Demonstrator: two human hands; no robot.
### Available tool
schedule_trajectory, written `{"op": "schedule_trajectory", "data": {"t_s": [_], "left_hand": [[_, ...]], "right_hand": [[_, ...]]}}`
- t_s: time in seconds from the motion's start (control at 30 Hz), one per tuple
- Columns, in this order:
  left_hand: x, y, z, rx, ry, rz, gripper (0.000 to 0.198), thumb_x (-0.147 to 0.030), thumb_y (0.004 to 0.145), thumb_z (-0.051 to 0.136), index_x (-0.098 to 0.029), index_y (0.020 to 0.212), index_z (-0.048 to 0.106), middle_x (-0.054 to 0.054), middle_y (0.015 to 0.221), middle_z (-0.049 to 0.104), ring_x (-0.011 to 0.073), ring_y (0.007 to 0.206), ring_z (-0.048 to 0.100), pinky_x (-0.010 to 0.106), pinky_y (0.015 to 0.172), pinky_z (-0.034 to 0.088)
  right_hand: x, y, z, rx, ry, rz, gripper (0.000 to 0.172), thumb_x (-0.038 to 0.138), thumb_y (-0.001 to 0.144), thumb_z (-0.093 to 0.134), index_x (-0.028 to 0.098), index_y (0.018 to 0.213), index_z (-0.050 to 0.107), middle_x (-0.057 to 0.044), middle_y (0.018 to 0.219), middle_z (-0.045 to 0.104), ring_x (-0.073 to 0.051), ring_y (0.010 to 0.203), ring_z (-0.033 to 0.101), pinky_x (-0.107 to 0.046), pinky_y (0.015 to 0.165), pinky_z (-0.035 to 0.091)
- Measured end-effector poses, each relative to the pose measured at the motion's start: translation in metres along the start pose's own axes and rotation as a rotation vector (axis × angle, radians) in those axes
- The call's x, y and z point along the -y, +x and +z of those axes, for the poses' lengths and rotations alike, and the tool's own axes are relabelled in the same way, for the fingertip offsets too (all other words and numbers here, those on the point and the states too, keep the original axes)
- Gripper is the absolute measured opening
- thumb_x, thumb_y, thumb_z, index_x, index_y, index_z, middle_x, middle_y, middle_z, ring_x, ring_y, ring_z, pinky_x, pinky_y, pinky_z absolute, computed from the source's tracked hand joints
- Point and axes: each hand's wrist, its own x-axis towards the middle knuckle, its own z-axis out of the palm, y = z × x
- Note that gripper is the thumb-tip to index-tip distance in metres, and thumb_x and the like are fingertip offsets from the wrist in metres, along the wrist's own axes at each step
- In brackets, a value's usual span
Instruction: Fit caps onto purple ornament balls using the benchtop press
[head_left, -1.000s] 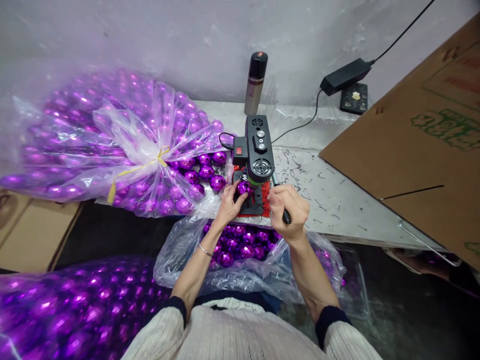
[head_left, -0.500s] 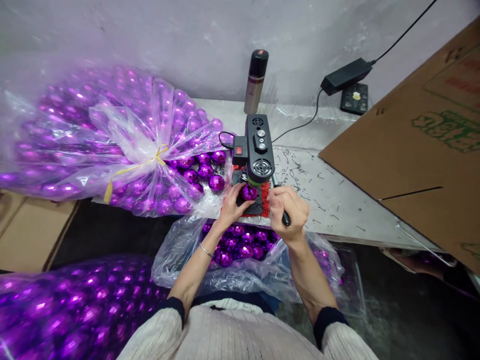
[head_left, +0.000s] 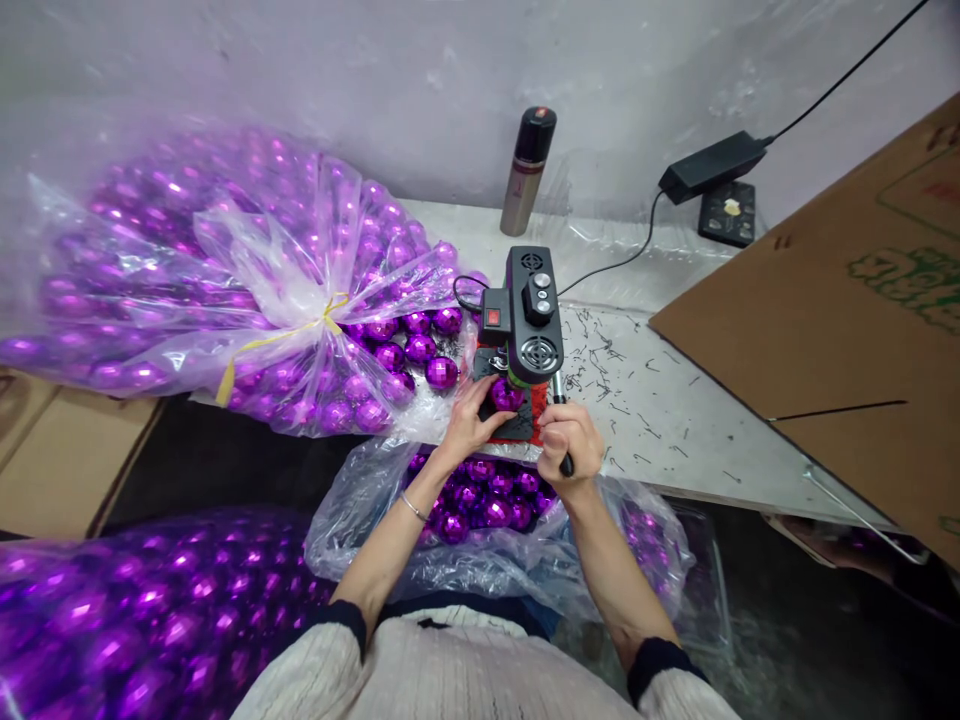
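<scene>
A shiny purple faceted ball [head_left: 507, 394] sits beneath the round head of a small black machine [head_left: 534, 315]. My left hand [head_left: 472, 420] holds the ball from the left, thumb and fingers curved around its sides. To the right, my right hand [head_left: 574, 445] is closed around the black grip of a lever [head_left: 567, 464] that joins the machine's side. The machine has a red switch, round vents and silver buttons on top. Under the ball lies a dark base plate [head_left: 516, 428] on a red mat [head_left: 539, 410]. Where the ball meets the machine head is partly hidden.
Left on the bench [head_left: 637, 400] lies a tied clear bag [head_left: 262, 290] of purple balls. An open plastic-lined container [head_left: 360, 520] of balls is before me. A spray can [head_left: 528, 170], a power adapter [head_left: 712, 165] and a cardboard box [head_left: 840, 320] stand around. Dark bits litter the bench.
My right hand has shifted slightly left and toward me relative to the machine, with the lever in it. My left hand stays at the ball. The whole view has shifted a little.
</scene>
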Motion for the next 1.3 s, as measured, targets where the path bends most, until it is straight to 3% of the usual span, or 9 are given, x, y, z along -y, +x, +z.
{"op": "schedule_trajectory", "data": {"t_s": [0.27, 0.47, 0.63, 0.83, 0.97, 1.07, 1.13, 1.2, 1.3], "left_hand": [[-0.001, -0.001, 0.001, -0.005, 0.012, -0.054, 0.065, -0.053, 0.091, 0.081, -0.021, 0.145, 0.063, 0.018, 0.141, 0.072, 0.0335, 0.133, 0.069, 0.055, 0.116, 0.055], [-0.001, -0.001, 0.002, -0.007, 0.017, -0.048, 0.065, -0.052, 0.092, 0.08, -0.019, 0.144, 0.063, 0.019, 0.14, 0.072, 0.0341, 0.133, 0.069, 0.056, 0.115, 0.055], [-0.001, -0.001, 0.002, -0.015, 0.01, -0.036, 0.063, -0.052, 0.093, 0.079, -0.018, 0.143, 0.063, 0.019, 0.139, 0.072, 0.0335, 0.132, 0.07, 0.055, 0.114, 0.055], [0.0, 0.002, 0.005, -0.022, 0.046, -0.002, 0.064, -0.051, 0.094, 0.077, -0.019, 0.146, 0.059, 0.019, 0.14, 0.071, 0.0335, 0.133, 0.069, 0.056, 0.115, 0.055], [-0.009, -0.027, 0.005, -0.031, 0.122, 0.092, 0.064, -0.048, 0.101, 0.069, -0.019, 0.155, 0.05, 0.02, 0.146, 0.068, 0.033, 0.139, 0.065, 0.055, 0.119, 0.051], [-0.02, -0.059, -0.007, -0.02, 0.229, 0.172, 0.081, -0.057, 0.097, 0.071, -0.02, 0.162, 0.041, 0.022, 0.153, 0.062, 0.0359, 0.145, 0.06, 0.058, 0.121, 0.049], [-0.026, -0.066, -0.021, -0.075, 0.28, 0.21, 0.084, -0.061, 0.097, 0.069, -0.02, 0.164, 0.039, 0.022, 0.155, 0.06, 0.0358, 0.146, 0.059, 0.056, 0.12, 0.049], [-0.027, -0.055, -0.037, -0.198, 0.334, 0.177, 0.067, -0.055, 0.104, 0.06, -0.019, 0.16, 0.046, 0.021, 0.151, 0.064, 0.0334, 0.142, 0.061, 0.052, 0.119, 0.049], [-0.018, -0.015, -0.057, -0.333, 0.465, -0.046, 0.055, -0.054, 0.107, 0.053, -0.016, 0.145, 0.062, 0.023, 0.14, 0.07, 0.0353, 0.131, 0.067, 0.051, 0.114, 0.049]], "right_hand": [[-0.007, -0.02, 0.013, -0.116, -0.005, 0.03, 0.029, 0.029, 0.108, 0.045, 0.025, 0.081, 0.053, -0.001, 0.074, 0.065, -0.016, 0.062, 0.059, -0.036, 0.065, 0.051], [-0.01, -0.025, 0.018, -0.142, 0.017, 0.031, 0.028, 0.027, 0.108, 0.044, 0.024, 0.082, 0.053, 0.0, 0.076, 0.064, -0.014, 0.062, 0.059, -0.035, 0.065, 0.05], [-0.015, -0.026, 0.02, -0.083, 0.016, -0.079, 0.028, 0.026, 0.108, 0.044, 0.024, 0.081, 0.052, 0.0, 0.075, 0.061, -0.014, 0.061, 0.058, -0.031, 0.059, 0.048], [0.005, 0.005, 0.004, -0.07, 0.016, 0.08, 0.03, 0.016, 0.103, 0.046, 0.024, 0.075, 0.052, 0.0, 0.072, 0.061, -0.014, 0.062, 0.059, -0.031, 0.058, 0.046], [0.018, 0.028, -0.007, -0.027, 0.044, 0.208, 0.03, 0.012, 0.101, 0.05, 0.023, 0.074, 0.055, -0.001, 0.071, 0.063, -0.016, 0.067, 0.063, -0.032, 0.062, 0.047], [0.019, 0.029, -0.008, -0.019, 0.053, 0.191, 0.029, 0.012, 0.1, 0.05, 0.023, 0.075, 0.057, -0.001, 0.07, 0.064, -0.017, 0.066, 0.063, -0.033, 0.062, 0.047], [0.018, 0.025, -0.006, -0.033, 0.04, 0.168, 0.029, 0.012, 0.1, 0.051, 0.024, 0.074, 0.056, 0.0, 0.069, 0.064, -0.017, 0.064, 0.063, -0.033, 0.06, 0.046], [0.017, 0.02, -0.004, -0.051, 0.026, 0.158, 0.03, 0.014, 0.101, 0.051, 0.024, 0.073, 0.055, 0.0, 0.068, 0.063, -0.017, 0.063, 0.062, -0.033, 0.059, 0.046], [0.017, 0.018, -0.002, -0.057, 0.026, 0.155, 0.03, 0.014, 0.101, 0.051, 0.024, 0.073, 0.053, 0.001, 0.068, 0.062, -0.016, 0.063, 0.063, -0.032, 0.059, 0.046]]}}
